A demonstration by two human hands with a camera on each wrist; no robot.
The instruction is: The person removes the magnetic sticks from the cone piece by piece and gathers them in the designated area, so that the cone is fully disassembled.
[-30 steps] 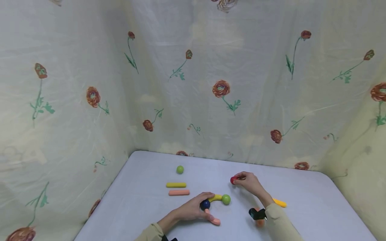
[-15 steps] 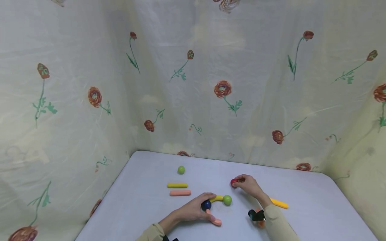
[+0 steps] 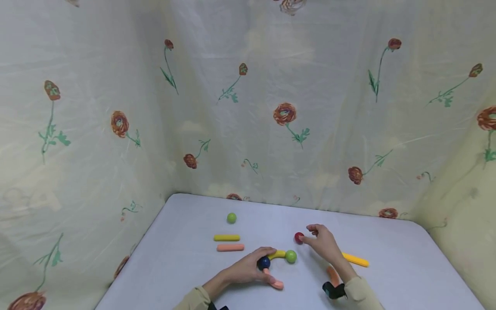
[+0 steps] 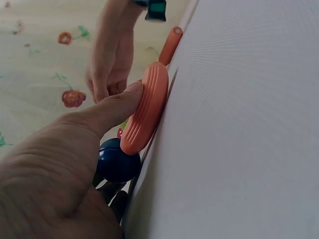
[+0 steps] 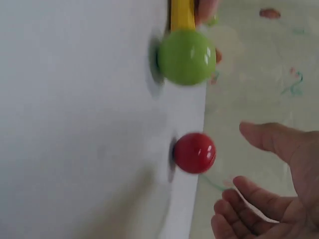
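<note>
My left hand [image 3: 248, 267] holds a blue ball [image 3: 264, 263] that sits between two curved sticks. Its thumb lies on the pink curved stick [image 4: 146, 109], and its fingertips reach the yellow curved stick [image 3: 277, 254]. A green ball [image 3: 290, 256] sits at the yellow stick's other end. On the table, a red ball [image 5: 194, 153] rests beside my right hand [image 3: 323, 243]. In the right wrist view, that hand's thumb and fingers are spread and apart from the red ball.
Left of centre lie a straight yellow stick [image 3: 226, 237], a straight pink stick [image 3: 230, 247] and another green ball [image 3: 231, 218]. An orange-yellow stick [image 3: 355, 260] and an orange stick [image 3: 332, 275] lie near my right forearm. Flowered cloth [image 3: 248, 129] hangs around the white table [image 3: 186, 258].
My right hand, which pinched the red ball, has let go and drawn slightly back to the right. The red ball now stands on the table. My left hand stays where it was.
</note>
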